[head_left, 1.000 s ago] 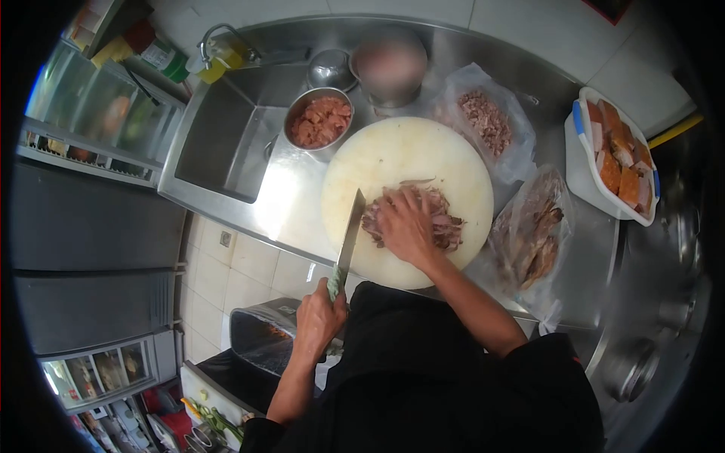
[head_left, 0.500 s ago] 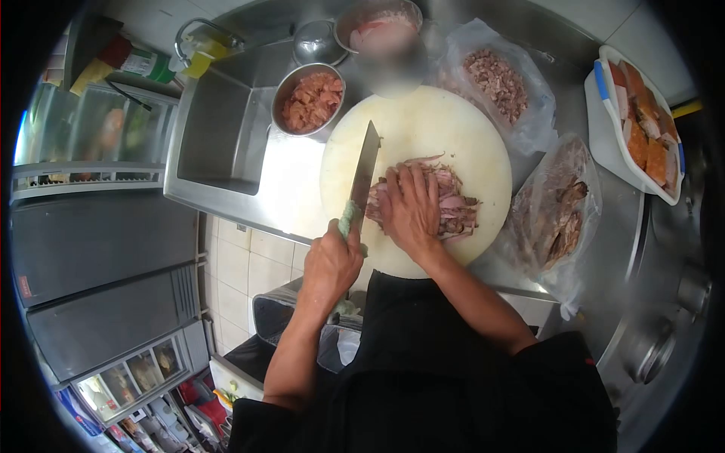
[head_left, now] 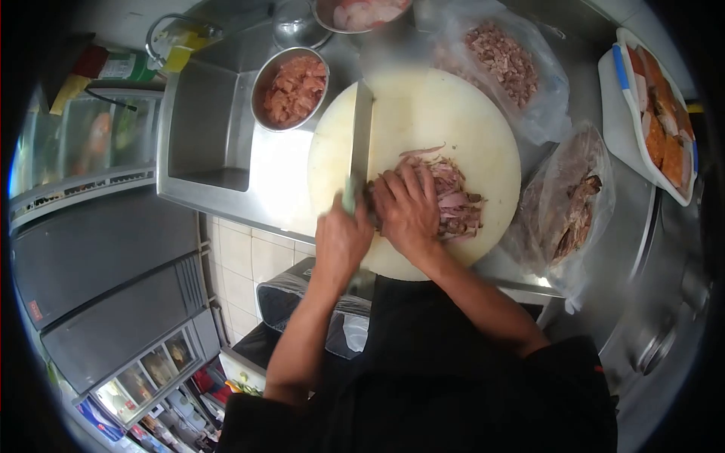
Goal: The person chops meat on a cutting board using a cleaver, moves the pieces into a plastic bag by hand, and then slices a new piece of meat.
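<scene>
My left hand [head_left: 343, 240] is wrapped round the pale green handle of a long-bladed knife [head_left: 362, 132]. The blade points away from me over the left half of a round white chopping board [head_left: 483, 128]. Sliced pinkish-brown meat [head_left: 457, 198] lies in a pile on the board's middle. Pressed over the left side of this pile is my right hand [head_left: 411, 211], its fingers stretched across the slices. Knife and left hand are close beside the right fingertips; motion blurs the handle and left fingers slightly.
Left of the board stand a steel bowl of raw meat pieces [head_left: 294, 90] and a sink [head_left: 215, 132]. Bags of diced meat [head_left: 502, 64] and of a larger brown meat piece [head_left: 578, 219] lie to the right, near a white tub [head_left: 615, 98]. A lined bin [head_left: 279, 298] stands below.
The knife has swung more upright and shifted slightly left, its tip moving farther from me. My right hand stays on the meat. The view has shifted a little.
</scene>
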`<state>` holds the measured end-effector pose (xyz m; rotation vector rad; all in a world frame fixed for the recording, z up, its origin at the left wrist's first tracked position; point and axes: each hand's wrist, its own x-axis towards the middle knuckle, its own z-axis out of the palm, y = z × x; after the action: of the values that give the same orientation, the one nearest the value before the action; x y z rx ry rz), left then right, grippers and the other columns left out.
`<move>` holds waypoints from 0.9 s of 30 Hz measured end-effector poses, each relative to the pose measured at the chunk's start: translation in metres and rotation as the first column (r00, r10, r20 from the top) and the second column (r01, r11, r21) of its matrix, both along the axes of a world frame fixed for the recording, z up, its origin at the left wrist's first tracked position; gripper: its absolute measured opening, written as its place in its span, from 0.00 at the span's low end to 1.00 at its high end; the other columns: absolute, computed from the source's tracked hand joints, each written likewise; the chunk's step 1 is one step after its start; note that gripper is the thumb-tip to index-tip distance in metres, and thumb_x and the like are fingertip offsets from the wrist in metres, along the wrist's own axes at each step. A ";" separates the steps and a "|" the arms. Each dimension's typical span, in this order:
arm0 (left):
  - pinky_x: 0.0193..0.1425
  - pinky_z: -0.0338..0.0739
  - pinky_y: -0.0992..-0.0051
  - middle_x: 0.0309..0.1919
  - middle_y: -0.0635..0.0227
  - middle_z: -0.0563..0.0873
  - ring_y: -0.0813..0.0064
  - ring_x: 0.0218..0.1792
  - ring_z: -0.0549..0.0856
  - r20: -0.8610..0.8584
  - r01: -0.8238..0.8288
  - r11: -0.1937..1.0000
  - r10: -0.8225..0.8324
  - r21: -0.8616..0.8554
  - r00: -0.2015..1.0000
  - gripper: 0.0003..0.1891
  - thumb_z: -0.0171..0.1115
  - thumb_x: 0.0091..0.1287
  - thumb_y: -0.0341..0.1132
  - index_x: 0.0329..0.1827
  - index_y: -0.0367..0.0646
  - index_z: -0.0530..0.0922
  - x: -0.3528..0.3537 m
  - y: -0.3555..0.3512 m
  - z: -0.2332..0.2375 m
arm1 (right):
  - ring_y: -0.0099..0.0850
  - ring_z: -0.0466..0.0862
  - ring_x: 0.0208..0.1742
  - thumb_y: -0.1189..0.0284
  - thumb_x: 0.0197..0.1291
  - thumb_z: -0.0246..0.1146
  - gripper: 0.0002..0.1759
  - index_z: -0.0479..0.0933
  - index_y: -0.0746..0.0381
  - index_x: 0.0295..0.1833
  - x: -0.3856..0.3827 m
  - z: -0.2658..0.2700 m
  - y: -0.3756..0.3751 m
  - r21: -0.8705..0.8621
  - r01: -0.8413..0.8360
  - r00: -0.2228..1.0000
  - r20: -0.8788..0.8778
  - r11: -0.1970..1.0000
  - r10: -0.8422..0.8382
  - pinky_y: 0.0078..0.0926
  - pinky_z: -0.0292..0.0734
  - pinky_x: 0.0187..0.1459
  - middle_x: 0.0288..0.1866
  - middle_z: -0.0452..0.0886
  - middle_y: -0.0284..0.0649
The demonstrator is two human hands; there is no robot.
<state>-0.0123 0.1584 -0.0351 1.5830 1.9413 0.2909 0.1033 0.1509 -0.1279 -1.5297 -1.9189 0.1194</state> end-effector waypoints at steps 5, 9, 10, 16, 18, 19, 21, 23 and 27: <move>0.39 0.79 0.45 0.28 0.31 0.83 0.31 0.37 0.84 0.012 0.013 1.000 -0.013 0.020 1.000 0.19 0.57 0.75 0.39 0.41 0.25 0.79 0.000 0.026 0.027 | 0.44 0.76 0.64 0.72 0.54 0.69 0.14 0.85 0.65 0.47 0.002 0.004 0.003 0.001 -0.008 0.999 -0.046 1.000 0.008 0.55 0.65 0.70 0.51 0.82 0.42; 0.39 0.79 0.44 0.28 0.31 0.82 0.30 0.37 0.84 -0.083 0.024 0.992 -0.035 -0.127 0.996 0.16 0.57 0.74 0.37 0.42 0.28 0.79 -0.013 -0.047 0.050 | 0.45 0.77 0.63 0.72 0.53 0.69 0.15 0.85 0.66 0.46 0.001 0.003 0.003 0.016 -0.002 0.998 -0.064 1.000 0.003 0.56 0.65 0.69 0.50 0.82 0.43; 0.39 0.79 0.43 0.28 0.31 0.82 0.30 0.37 0.84 -0.109 0.017 0.988 -0.034 -0.151 0.993 0.16 0.57 0.74 0.37 0.43 0.28 0.79 -0.013 -0.061 0.049 | 0.45 0.77 0.63 0.72 0.53 0.69 0.15 0.85 0.66 0.46 0.001 0.004 0.003 0.009 0.005 0.998 -0.067 1.000 -0.005 0.56 0.65 0.69 0.50 0.82 0.43; 0.37 0.78 0.41 0.26 0.32 0.82 0.30 0.33 0.83 -0.026 -0.002 0.999 0.003 0.035 1.000 0.16 0.57 0.75 0.39 0.44 0.31 0.78 0.006 -0.022 -0.006 | 0.44 0.76 0.62 0.69 0.56 0.67 0.15 0.83 0.67 0.46 0.003 0.003 0.002 0.005 -0.034 0.998 -0.045 0.999 0.034 0.53 0.63 0.71 0.46 0.81 0.43; 0.41 0.79 0.43 0.27 0.33 0.83 0.31 0.35 0.84 -0.029 0.039 0.996 -0.037 0.083 0.999 0.17 0.57 0.74 0.41 0.43 0.31 0.78 0.012 0.021 -0.010 | 0.44 0.75 0.63 0.69 0.56 0.67 0.16 0.83 0.67 0.47 0.004 0.003 0.001 -0.034 -0.054 0.995 -0.087 0.998 0.051 0.53 0.62 0.71 0.47 0.81 0.43; 0.42 0.79 0.44 0.28 0.33 0.83 0.31 0.36 0.84 -0.032 0.050 0.996 -0.048 0.070 0.998 0.17 0.57 0.74 0.41 0.43 0.30 0.78 0.012 0.030 -0.008 | 0.44 0.74 0.64 0.68 0.56 0.68 0.15 0.83 0.66 0.46 0.004 0.001 0.001 -0.046 -0.057 0.994 -0.092 0.997 0.053 0.54 0.61 0.72 0.48 0.80 0.44; 0.44 0.79 0.45 0.29 0.33 0.84 0.31 0.38 0.84 -0.030 0.062 0.996 -0.060 0.066 0.998 0.17 0.57 0.74 0.41 0.43 0.30 0.79 0.012 0.032 0.003 | 0.44 0.73 0.65 0.68 0.57 0.67 0.15 0.82 0.66 0.46 0.005 -0.001 0.001 -0.026 -0.044 0.997 -0.065 0.999 0.043 0.53 0.61 0.72 0.49 0.80 0.44; 0.47 0.79 0.46 0.31 0.34 0.84 0.31 0.40 0.84 -0.075 0.037 0.999 -0.039 -0.022 0.996 0.18 0.56 0.75 0.41 0.44 0.29 0.79 0.010 0.011 0.027 | 0.44 0.73 0.65 0.68 0.58 0.66 0.14 0.81 0.66 0.46 0.005 0.000 0.004 -0.020 -0.024 0.998 -0.050 0.999 0.023 0.53 0.60 0.72 0.50 0.80 0.45; 0.46 0.79 0.47 0.31 0.34 0.85 0.31 0.40 0.84 -0.052 -0.033 0.982 0.024 -0.185 0.998 0.19 0.55 0.76 0.41 0.45 0.29 0.80 0.002 -0.028 0.061 | 0.44 0.74 0.65 0.67 0.61 0.63 0.14 0.80 0.66 0.47 0.004 0.003 0.003 -0.076 -0.012 1.000 -0.019 0.997 0.011 0.54 0.60 0.73 0.50 0.81 0.47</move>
<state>-0.0099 0.1301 0.0264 1.4551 1.9681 0.0793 0.1068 0.1535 -0.1253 -1.5616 -1.9288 0.2130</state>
